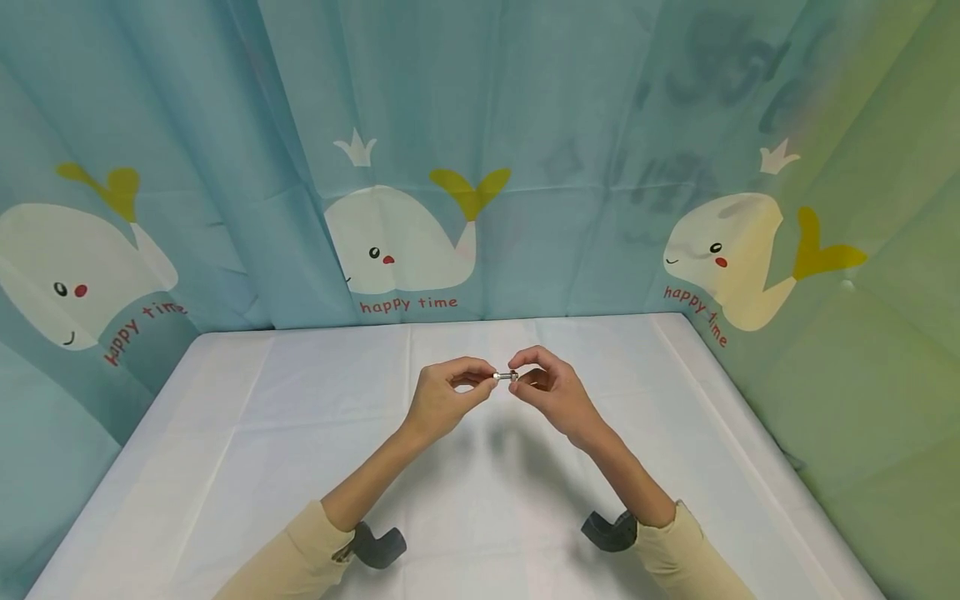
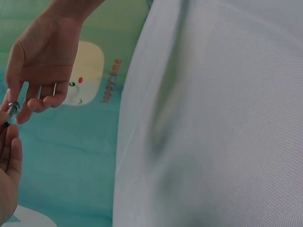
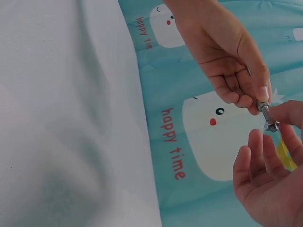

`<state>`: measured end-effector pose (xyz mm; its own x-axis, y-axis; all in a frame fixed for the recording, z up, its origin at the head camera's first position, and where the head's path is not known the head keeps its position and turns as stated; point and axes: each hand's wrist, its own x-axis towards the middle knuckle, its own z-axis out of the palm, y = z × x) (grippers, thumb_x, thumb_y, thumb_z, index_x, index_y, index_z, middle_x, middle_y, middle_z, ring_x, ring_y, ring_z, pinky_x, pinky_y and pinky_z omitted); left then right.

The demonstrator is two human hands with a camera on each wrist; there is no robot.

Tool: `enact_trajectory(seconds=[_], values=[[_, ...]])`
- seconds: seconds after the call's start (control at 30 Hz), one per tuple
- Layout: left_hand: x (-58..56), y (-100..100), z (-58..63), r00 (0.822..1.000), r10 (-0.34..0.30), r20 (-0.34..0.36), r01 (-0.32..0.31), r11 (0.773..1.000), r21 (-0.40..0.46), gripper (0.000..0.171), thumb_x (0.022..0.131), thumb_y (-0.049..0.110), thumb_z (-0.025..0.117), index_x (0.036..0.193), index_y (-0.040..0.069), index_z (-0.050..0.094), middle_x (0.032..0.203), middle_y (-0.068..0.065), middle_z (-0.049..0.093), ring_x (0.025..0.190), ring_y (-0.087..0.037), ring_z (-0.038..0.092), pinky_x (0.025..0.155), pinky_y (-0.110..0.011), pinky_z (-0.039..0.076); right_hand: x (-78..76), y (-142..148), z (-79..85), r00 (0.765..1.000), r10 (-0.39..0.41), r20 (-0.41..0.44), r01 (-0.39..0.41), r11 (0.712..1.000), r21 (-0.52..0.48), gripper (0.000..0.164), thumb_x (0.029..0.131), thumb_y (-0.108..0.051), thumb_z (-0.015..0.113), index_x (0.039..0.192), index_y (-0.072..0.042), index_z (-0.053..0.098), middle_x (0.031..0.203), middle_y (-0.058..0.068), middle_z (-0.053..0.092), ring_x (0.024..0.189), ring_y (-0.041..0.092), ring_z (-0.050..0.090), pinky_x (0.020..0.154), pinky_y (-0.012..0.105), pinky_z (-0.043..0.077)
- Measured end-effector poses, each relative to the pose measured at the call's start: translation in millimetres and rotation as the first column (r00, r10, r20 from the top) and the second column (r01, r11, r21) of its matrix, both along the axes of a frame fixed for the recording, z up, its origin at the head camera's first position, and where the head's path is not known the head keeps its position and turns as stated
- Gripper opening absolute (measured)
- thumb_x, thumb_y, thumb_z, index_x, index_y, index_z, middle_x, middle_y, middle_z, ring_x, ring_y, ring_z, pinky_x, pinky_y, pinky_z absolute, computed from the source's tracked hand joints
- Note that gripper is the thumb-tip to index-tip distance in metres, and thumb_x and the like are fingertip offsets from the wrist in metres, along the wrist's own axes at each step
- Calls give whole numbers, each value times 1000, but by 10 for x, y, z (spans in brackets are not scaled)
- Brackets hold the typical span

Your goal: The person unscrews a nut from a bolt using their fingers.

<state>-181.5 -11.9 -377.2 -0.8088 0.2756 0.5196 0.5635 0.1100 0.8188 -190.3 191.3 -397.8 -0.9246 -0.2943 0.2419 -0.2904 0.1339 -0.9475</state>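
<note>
In the head view a small silver metal bolt (image 1: 505, 376) lies roughly level between my hands, held above the white table. My left hand (image 1: 444, 398) pinches its left end between thumb and fingers. At the other end sits a nut (image 3: 271, 126), with the bolt's threaded shank (image 3: 266, 113) showing between the two hands. My right hand (image 1: 553, 392) has thumb and index finger at the nut, one on either side. Its other fingers are loosely bent in the right wrist view. The left fingertips partly hide the bolt's end.
The white-covered table (image 1: 300, 467) stretches beneath both hands. Behind it hangs a blue curtain (image 1: 570, 250) with printed whales; a green curtain (image 1: 862, 375) stands along the right. A dark curved piece (image 1: 381, 547) juts from the left cuff, and another dark piece (image 1: 609, 532) from the right.
</note>
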Motion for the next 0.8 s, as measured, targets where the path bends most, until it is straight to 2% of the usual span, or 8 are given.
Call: enact_trajectory(seconds=[0.1,0.27,0.37,0.53,0.67,0.8], values=[[2,1,-1,1000,3,-1,-3,1000,-4,8,84,-12,70,92,-11,71,86,-19,72,76,-32,70,78,-40,60,-2,-10,7,999,-26,20,25,999,19,21,97,-11,65,116,-3,62,114,14,60,89,29,63,80,30,54],[3,-1,8,1000,10,-13,-10,1000,-13,8,84,-12,71,93,-11,71,87,-18,72,78,-32,70,78,-39,60,-24,-23,-1,996,-55,72,51,997,60,28,102,-22,60,116,2,65,104,13,68,89,28,63,83,32,54],[7,-3,15,1000,11,-18,-11,1000,-15,8,84,-12,71,93,-11,71,87,-18,72,78,-32,70,78,-39,60,-24,-17,-11,996,-47,78,43,998,47,27,101,-18,60,116,4,65,104,15,68,89,24,64,85,32,54],[-2,-6,-3,999,20,-25,-21,1000,-15,9,84,-12,70,92,-10,71,86,-18,72,77,-30,70,77,-38,60,-19,0,-18,999,-23,33,22,999,24,20,97,-8,64,114,3,66,108,19,65,91,25,64,84,35,55],[-11,-10,-13,1000,17,-16,-17,1000,-12,9,84,-12,70,92,-10,71,86,-18,72,77,-30,70,77,-38,60,-20,9,-26,1000,-17,-2,17,1000,26,17,94,-4,68,110,-1,67,106,15,65,85,24,65,76,34,54],[-110,-7,-163,1000,13,-8,-13,1000,-13,9,84,-12,71,93,-10,72,87,-18,72,78,-32,70,78,-39,60,-20,13,-29,1000,-9,-15,9,1000,21,16,92,-1,69,108,-2,68,100,11,66,80,20,64,71,30,52]])
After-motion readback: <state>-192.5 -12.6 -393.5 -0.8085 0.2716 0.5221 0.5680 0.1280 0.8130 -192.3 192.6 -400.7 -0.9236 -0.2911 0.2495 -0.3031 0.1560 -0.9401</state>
